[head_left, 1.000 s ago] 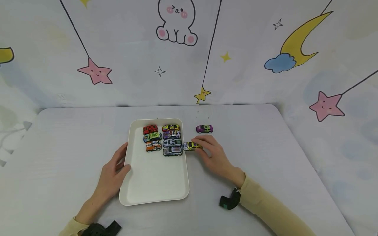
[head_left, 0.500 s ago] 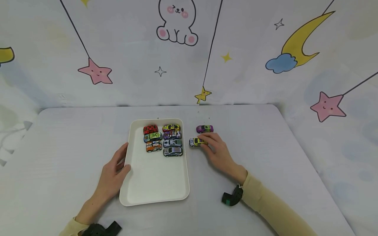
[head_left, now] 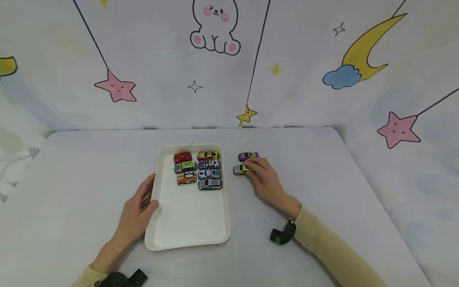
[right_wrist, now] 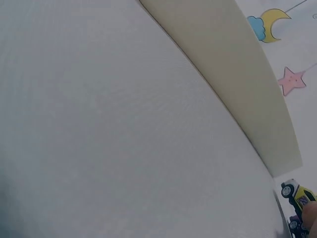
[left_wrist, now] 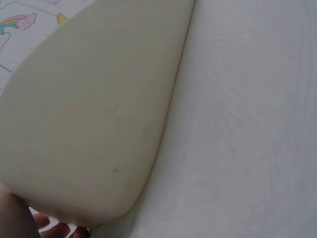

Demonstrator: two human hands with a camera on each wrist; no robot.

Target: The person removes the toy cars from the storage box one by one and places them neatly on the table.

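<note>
A white tray (head_left: pixel 190 223) lies on the table with several toy cars (head_left: pixel 198 170) lined up in two columns at its far end. My left hand (head_left: pixel 138 207) grips the tray's left rim (left_wrist: pixel 89 148), thumb over the edge. To the right of the tray my right hand (head_left: pixel 263 179) pinches a yellow toy car (head_left: pixel 241 169) on the table, just in front of a purple toy car (head_left: pixel 247 156). In the right wrist view the yellow toy car (right_wrist: pixel 299 194) peeks in at the lower right corner beside the tray's wall (right_wrist: pixel 237 64).
The table (head_left: pixel 322 179) is pale grey, with rounded far corners against a cartoon backdrop (head_left: pixel 215 59). Black wrist camera mounts (head_left: pixel 283 235) sit at both wrists.
My right hand has slid the yellow car away from the tray's right rim, rightward and toward the purple car. The left hand and tray stayed put.
</note>
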